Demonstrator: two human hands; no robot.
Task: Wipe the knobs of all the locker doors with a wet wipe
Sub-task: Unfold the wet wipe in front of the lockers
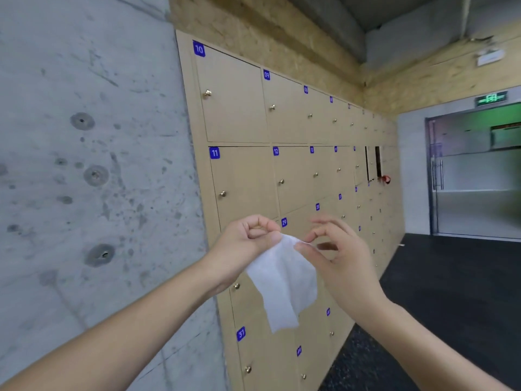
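Note:
A white wet wipe (283, 280) hangs unfolded between both hands in front of a wall of tan lockers (242, 117) with blue number tags. My left hand (248, 241) pinches its upper left corner with curled fingers. My right hand (335, 249) pinches the upper right edge between thumb and forefinger, the other fingers spread. Small brass knobs stand on the doors: locker 10's knob (207, 93), locker 11's knob (222, 194), locker 09's knob (271, 108), locker 12's knob (281, 182). Neither hand touches a knob.
A bare concrete wall (93, 165) borders the lockers on the left. One locker door (372, 165) stands ajar far down the row. A dark floor (451, 292) runs to a glass door (476, 176) under a green exit sign (491, 98).

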